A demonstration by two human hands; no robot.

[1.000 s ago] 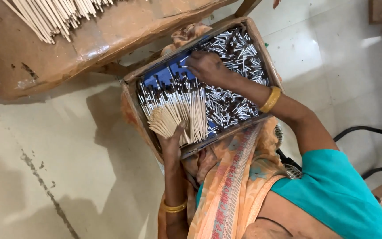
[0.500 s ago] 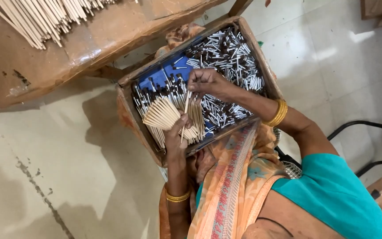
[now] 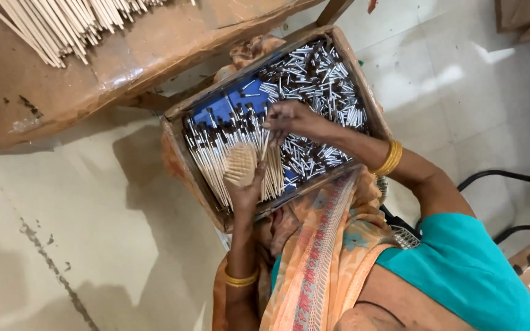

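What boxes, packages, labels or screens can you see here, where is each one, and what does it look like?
Cardboard box: on the person's lap, open, rectangular, brown walls, blue lining, filled with small silver and dark ferrules and pale sticks.
Wrapped board: upper left, flat, brown, under glossy clear film, carrying loose pale sticks.
No labels, signs or screens show.

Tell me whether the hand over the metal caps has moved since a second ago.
Yes. The right hand has drawn back from the far side of the wooden tray to the stick bundle in the left hand.
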